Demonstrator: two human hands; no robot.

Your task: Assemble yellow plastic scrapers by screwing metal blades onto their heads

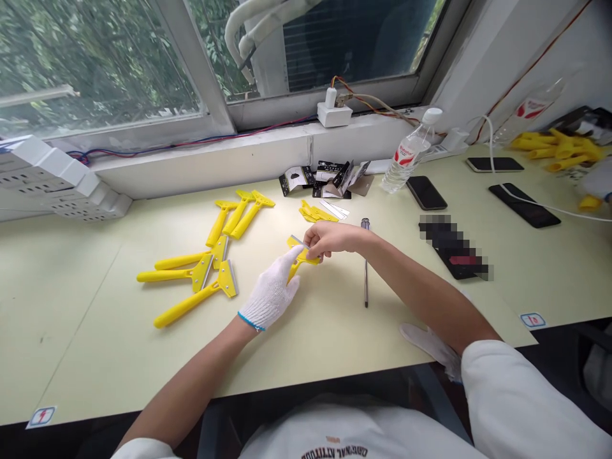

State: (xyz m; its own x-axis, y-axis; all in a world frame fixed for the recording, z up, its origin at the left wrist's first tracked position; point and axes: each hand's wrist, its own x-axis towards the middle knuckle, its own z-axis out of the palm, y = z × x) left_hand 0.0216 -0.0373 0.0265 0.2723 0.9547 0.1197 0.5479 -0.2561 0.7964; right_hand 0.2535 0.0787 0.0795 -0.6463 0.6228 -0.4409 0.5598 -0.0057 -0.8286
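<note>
My left hand [271, 290], in a white knit glove with a blue cuff edge, is closed around the handle of a yellow scraper [300, 258] with a metal blade edge. Bare, my right hand [335, 238] pinches at the scraper's head; its fingertips cover whatever lies between them. Just beyond are loose yellow plastic pieces [313, 212] and flat pale blades [335, 209]. A screwdriver [366, 268] lies to the right of the hands. On the left are three scrapers [220, 280] with blades fitted and three yellow handles [243, 213] showing no blades.
Black printed cards [329, 178] are heaped near the window ledge beside a water bottle [406, 156]. Phones [426, 192] lie to the right, one on a cable. A white glove [433, 344] rests at the table's front edge. White boxes [62, 182] stand back left; more yellow handles [559, 146] lie far right.
</note>
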